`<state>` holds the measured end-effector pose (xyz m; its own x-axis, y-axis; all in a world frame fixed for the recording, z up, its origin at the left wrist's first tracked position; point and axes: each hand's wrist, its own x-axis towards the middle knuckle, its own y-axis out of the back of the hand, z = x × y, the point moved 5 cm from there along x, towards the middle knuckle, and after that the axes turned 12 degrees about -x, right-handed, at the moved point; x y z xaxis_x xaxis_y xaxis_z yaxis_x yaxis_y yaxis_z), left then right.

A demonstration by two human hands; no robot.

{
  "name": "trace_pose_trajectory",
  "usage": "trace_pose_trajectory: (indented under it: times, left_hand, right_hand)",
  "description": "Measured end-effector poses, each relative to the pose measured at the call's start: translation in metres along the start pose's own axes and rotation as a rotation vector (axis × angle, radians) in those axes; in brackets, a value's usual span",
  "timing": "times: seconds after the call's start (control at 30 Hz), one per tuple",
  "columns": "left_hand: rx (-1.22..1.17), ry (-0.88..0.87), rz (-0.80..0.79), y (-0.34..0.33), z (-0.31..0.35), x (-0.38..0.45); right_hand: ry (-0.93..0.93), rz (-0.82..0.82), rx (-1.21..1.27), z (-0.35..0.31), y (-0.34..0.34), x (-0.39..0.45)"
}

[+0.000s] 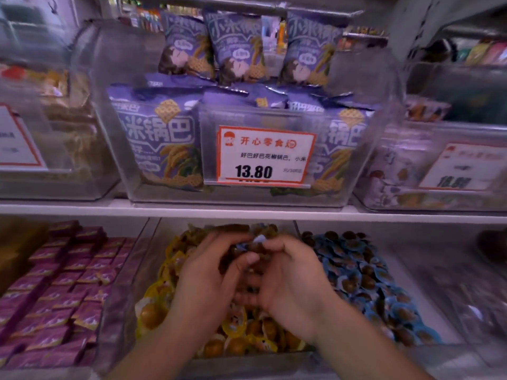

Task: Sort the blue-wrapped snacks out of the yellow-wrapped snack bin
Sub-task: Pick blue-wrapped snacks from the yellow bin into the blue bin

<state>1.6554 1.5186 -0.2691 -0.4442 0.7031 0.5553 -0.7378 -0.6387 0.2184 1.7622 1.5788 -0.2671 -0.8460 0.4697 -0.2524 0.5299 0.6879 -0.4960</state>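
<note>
Both wrists reached over the yellow-wrapped snack bin (pixel 153 294); our left hand (pixel 204 272) and right hand (pixel 288 272) were cupped together around blue-wrapped snacks (pixel 258 240) above it. We judged loosely gathered pieces could slip back among the yellow ones

My two hands (pixel 247 272) together over the middle bin (pixel 153 259), second snack bin (pixel 365 283) right of it, packet bin (pixel 55 292) left, shelf (pixel 247 209) above carrying bagged-snack bin (pixel 365 160) with price tag (pixel 264 156) on its front.
</note>
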Motion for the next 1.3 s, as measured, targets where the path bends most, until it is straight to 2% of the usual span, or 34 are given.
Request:
trace_pose_trajectory:
  times: [0.07,0.17,0.27,0.37,0.43,0.5,0.53,0.63,0.67,0.7,0.73,0.8,0.87,0.97,1.03,1.07,1.13,1.17,1.23,1.3]
  left_hand:
    - [0.06,0.025,-0.114,-0.012,0.002,-0.005]
    - [0.113,0.023,-0.265,-0.03,0.003,-0.011]
    - [0.0,0.02,-0.383,-0.045,0.007,-0.015]
    - [0.01,-0.004,-0.379,-0.049,0.005,-0.014]
    - [0.1,0.029,-0.382,-0.045,-0.004,-0.008]
    - [0.252,0.073,-0.462,-0.039,-0.019,-0.002]
    - [0.323,0.1,-0.511,-0.035,-0.026,-0.001]
    - [0.574,0.1,-0.623,-0.026,-0.036,0.0]
    - [0.671,0.099,-0.654,-0.025,-0.038,0.0]
    - [0.736,0.119,-0.672,-0.024,-0.04,0.0]
    - [0.764,0.14,-0.668,-0.024,-0.043,0.001]
    - [0.78,0.134,-0.604,-0.025,-0.044,0.007]
    - [0.849,0.099,-0.508,-0.022,-0.043,0.014]
    - [0.911,0.121,-0.384,-0.009,-0.046,0.023]
    - [0.899,0.106,-0.33,-0.005,-0.044,0.025]
    - [0.88,0.06,-0.326,-0.008,-0.041,0.025]
    - [0.729,-0.05,-0.355,-0.024,-0.029,0.022]
    - [0.61,-0.046,-0.396,-0.035,-0.025,0.019]
    - [0.419,0.092,-0.536,-0.062,-0.032,0.011]
    - [0.472,0.209,-0.7,-0.085,-0.048,0.002]
  right_hand:
    - [0.052,0.047,-0.041,-0.002,0.004,-0.004]
    - [0.11,0.255,-0.287,-0.005,0.018,-0.011]
    - [0.245,0.398,-0.362,-0.011,0.034,-0.022]
    - [0.328,0.443,-0.363,-0.03,0.053,-0.034]
    - [0.355,0.509,-0.487,-0.048,0.077,-0.044]
    - [0.332,0.584,-0.741,-0.064,0.106,-0.053]
    - [0.302,0.624,-0.959,-0.071,0.12,-0.057]
    - [0.019,0.639,-1.659,-0.075,0.157,-0.058]
    - [-0.072,0.661,-1.788,-0.073,0.163,-0.058]
    - [-0.067,0.704,-1.838,-0.073,0.162,-0.057]
    - [0.025,0.742,-1.825,-0.074,0.155,-0.055]
    - [0.342,0.768,-1.669,-0.074,0.129,-0.051]
    - [0.55,0.672,-1.56,-0.066,0.094,-0.047]
    - [0.63,0.477,-1.667,-0.034,0.064,-0.034]
    - [0.651,0.438,-1.781,-0.019,0.062,-0.026]
    - [0.653,0.439,-1.756,-0.017,0.064,-0.023]
    - [0.638,0.442,-1.587,-0.017,0.067,-0.02]
    - [0.638,0.453,-1.489,-0.017,0.068,-0.019]
    - [0.679,0.48,-1.313,-0.015,0.069,-0.02]
    - [0.719,0.521,-1.133,-0.015,0.074,-0.022]
